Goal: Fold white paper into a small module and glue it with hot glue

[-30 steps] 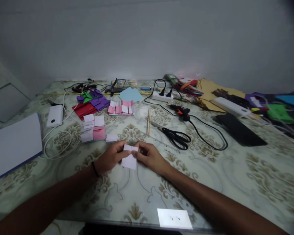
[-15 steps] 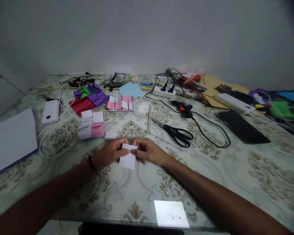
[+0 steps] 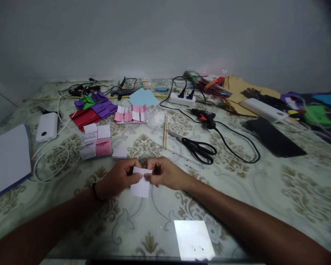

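Note:
A small white piece of paper (image 3: pixel 140 188) is held upright just above the table, near the middle of the view. My left hand (image 3: pixel 120 179) pinches its left upper part, thumb in front and fingers behind. On the other side my right hand (image 3: pixel 165 173) grips the right upper part, its thumb almost meeting the left one. Fingers behind the sheet are partly hidden. Just beyond my left hand lies a small folded white paper (image 3: pixel 119 153). Beside that is a block of folded pink and white papers (image 3: pixel 103 147), and a similar set of pink and white folded papers (image 3: pixel 131 115) lies farther back.
Black-handled scissors (image 3: pixel 200 150) and wooden sticks (image 3: pixel 166 131) lie beyond my right hand. A glue gun (image 3: pixel 206 117) trails its cord to a power strip (image 3: pixel 181 99). At left are a power bank (image 3: pixel 47 127), a white cable and a pad (image 3: pixel 8 158). A black phone (image 3: pixel 276 138) lies right.
The view has shifted slightly, so most things on the table appear a little farther left. Both hands still hold the white paper in nearly the same pinch.

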The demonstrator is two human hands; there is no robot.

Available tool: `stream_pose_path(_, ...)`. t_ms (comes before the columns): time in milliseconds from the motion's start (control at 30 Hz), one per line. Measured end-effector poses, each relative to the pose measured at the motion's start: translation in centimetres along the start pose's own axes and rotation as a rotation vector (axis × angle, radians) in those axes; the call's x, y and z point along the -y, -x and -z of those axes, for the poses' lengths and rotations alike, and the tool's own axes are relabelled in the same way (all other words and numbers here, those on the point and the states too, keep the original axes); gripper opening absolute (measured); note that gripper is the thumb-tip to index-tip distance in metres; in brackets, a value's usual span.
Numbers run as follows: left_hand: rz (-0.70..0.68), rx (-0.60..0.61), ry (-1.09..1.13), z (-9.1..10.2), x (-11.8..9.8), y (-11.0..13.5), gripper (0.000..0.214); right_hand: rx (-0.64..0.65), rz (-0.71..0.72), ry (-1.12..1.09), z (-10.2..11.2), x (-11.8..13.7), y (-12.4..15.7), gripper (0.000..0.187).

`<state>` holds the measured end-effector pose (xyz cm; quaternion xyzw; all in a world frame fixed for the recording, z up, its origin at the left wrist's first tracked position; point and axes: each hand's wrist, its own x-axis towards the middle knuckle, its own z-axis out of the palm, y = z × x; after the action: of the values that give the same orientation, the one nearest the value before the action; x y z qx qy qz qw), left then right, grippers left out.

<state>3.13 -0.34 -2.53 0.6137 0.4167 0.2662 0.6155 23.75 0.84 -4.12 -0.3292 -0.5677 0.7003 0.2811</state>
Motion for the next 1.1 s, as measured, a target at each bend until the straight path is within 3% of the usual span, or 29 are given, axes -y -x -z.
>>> stream_pose_path(400, -0.056, -0.082, 0.069, 2.4, 0.5, 0.0, 0.032, 0.022, 0.053, -0.082, 2.0, -0.4, -0.2, 0.027)
stream_pose_path(633, 0.047, 0.037, 0.001, 0.7, -0.2, 0.6, 0.027, 0.062, 0.088, -0.031, 1.5, 0.2, 0.2, 0.037)
stream_pose_path(1100, -0.006, -0.012, -0.111, 0.5, 0.4, 0.3, 0.021, 0.018, 0.108, 0.219, 0.5, 0.2, 0.6, 0.029)
